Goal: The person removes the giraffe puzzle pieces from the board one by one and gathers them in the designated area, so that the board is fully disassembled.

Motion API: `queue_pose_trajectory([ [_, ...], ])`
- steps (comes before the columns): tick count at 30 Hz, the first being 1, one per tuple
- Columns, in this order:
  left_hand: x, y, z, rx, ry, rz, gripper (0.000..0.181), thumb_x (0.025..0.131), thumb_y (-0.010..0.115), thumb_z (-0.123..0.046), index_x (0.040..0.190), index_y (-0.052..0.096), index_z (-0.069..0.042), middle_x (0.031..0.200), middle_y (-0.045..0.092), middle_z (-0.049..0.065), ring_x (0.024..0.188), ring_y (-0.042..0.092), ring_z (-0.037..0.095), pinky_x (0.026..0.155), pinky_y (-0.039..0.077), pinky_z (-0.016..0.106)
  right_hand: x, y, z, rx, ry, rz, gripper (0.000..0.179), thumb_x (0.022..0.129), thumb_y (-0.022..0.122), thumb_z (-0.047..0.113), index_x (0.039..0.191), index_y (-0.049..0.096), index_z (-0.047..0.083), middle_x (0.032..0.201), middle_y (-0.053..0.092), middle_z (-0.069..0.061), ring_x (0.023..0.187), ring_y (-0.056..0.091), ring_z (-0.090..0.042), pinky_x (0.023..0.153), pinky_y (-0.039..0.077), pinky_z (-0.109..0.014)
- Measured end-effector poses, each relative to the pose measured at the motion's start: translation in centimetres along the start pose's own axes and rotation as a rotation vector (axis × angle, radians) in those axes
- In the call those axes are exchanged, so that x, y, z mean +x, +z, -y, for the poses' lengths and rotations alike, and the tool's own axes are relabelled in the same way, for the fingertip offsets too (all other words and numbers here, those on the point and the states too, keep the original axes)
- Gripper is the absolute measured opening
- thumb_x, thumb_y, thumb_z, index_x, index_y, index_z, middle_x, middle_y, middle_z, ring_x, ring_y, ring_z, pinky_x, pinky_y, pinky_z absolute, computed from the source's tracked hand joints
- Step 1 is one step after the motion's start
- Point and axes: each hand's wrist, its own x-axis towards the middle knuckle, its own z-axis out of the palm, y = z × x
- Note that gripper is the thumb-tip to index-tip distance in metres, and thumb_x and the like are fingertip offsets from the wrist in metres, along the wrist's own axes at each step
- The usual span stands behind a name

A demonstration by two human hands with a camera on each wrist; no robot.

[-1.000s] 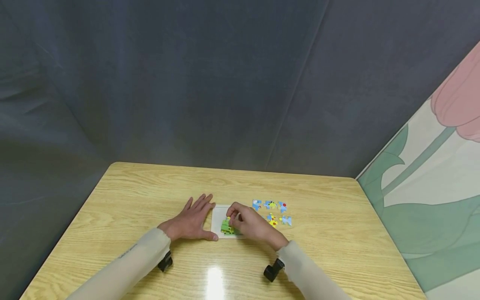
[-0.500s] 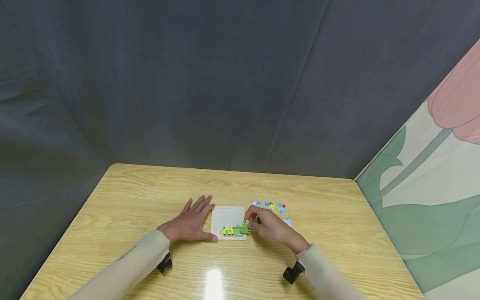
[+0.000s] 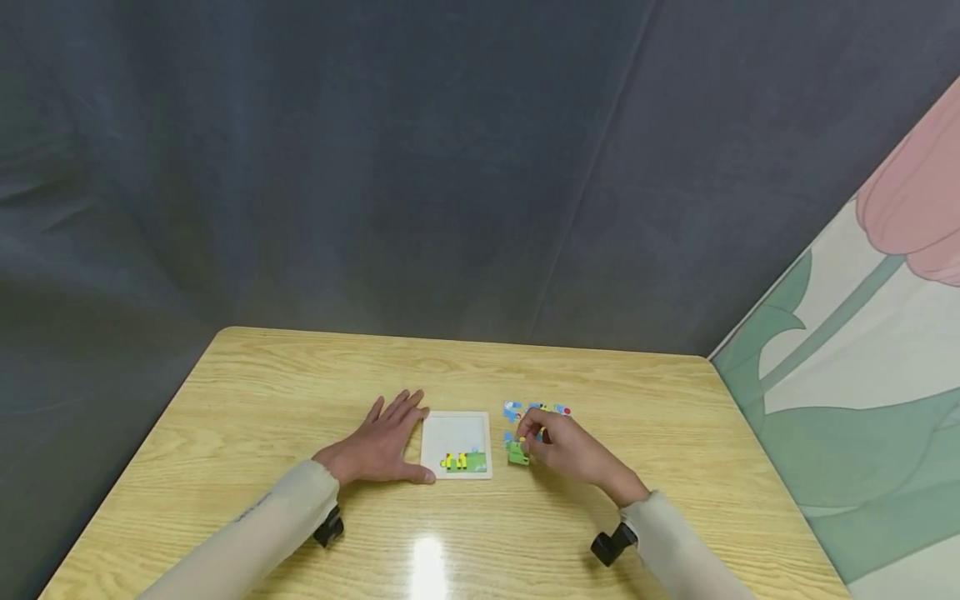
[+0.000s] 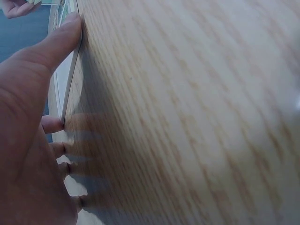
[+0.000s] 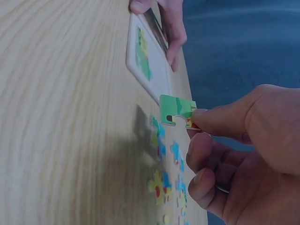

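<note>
My right hand (image 3: 564, 448) pinches a green jigsaw puzzle piece (image 5: 177, 108) between thumb and forefinger, a little above the table and right of the white puzzle tray (image 3: 453, 425). In the right wrist view the piece has a notch in one edge and some red near the thumb. Along the tray's lower side lie joined green and yellow pieces (image 3: 467, 462). My left hand (image 3: 373, 444) lies spread at the tray's left side, its thumb and forefinger touching the frame. In the left wrist view the thumb (image 4: 58, 40) rests along the tray's edge.
Several loose blue and yellow puzzle pieces (image 3: 512, 409) lie on the wooden table (image 3: 315, 367) right of the tray, partly hidden behind my right hand. A dark curtain (image 3: 420, 167) hangs behind the table. Flowered cloth (image 3: 862, 433) borders its right side.
My right hand has moved right, from above the tray to beside it, carrying the green puzzle piece away from the joined pieces. My left hand has stayed at the tray's left edge.
</note>
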Motion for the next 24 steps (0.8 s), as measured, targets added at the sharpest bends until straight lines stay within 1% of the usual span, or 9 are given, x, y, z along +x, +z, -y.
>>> queue_pose_trajectory([
  [5,0.0,0.0,0.0,0.003,0.001,0.004,0.109,0.086,0.081,-0.064,0.163,0.036,-0.002,0.180,0.013,0.020,0.168,0.011,0.045,0.132,0.007,0.071,-0.4,0.3,-0.8,-0.026,0.022,0.013,0.006,0.108,0.062,0.010,0.104,0.067,0.008,0.094,0.069,-0.003,0.070,0.049,-0.005,0.060,0.042,-0.019],
  [9,0.1,0.1,0.1,0.008,0.002,-0.002,0.108,0.086,0.081,-0.064,0.163,0.037,-0.003,0.180,0.013,0.020,0.168,0.011,0.045,0.132,0.007,0.071,-0.6,0.8,-1.1,-0.046,0.017,0.014,0.005,0.106,0.065,0.010,0.103,0.067,0.007,0.091,0.069,-0.002,0.071,0.050,-0.004,0.061,0.042,-0.019],
  [13,0.1,0.0,0.0,0.012,0.000,-0.005,0.108,0.086,0.081,-0.064,0.162,0.037,-0.002,0.180,0.014,0.020,0.167,0.012,0.045,0.132,0.008,0.072,-0.7,1.3,-1.1,-0.067,0.004,0.002,0.004,0.104,0.068,0.009,0.102,0.067,0.006,0.094,0.069,-0.002,0.077,0.055,-0.006,0.064,0.046,-0.020],
  [18,0.2,0.1,0.0,0.000,-0.001,-0.002,0.108,0.086,0.081,-0.064,0.162,0.037,-0.002,0.180,0.014,0.020,0.167,0.011,0.045,0.132,0.007,0.072,-0.4,1.8,-1.1,-0.132,-0.006,-0.017,0.003,0.102,0.071,0.008,0.103,0.070,0.006,0.099,0.066,0.000,0.082,0.054,-0.007,0.068,0.048,-0.021],
  [21,0.2,0.2,0.2,-0.012,0.001,-0.004,0.108,0.085,0.082,-0.064,0.162,0.037,-0.003,0.180,0.013,0.019,0.168,0.010,0.045,0.132,0.005,0.071,-0.2,2.0,-1.1,-0.159,0.000,-0.017,0.003,0.103,0.069,0.008,0.105,0.071,0.007,0.099,0.066,0.001,0.082,0.054,-0.007,0.070,0.048,-0.021],
  [24,0.3,0.4,0.3,-0.013,-0.002,0.001,0.110,0.085,0.082,-0.065,0.163,0.036,-0.003,0.181,0.011,0.017,0.168,0.008,0.043,0.133,0.003,0.070,0.0,2.1,-1.2,-0.160,0.006,-0.013,0.004,0.103,0.068,0.007,0.106,0.071,0.007,0.099,0.065,0.002,0.082,0.054,-0.008,0.070,0.049,-0.021],
])
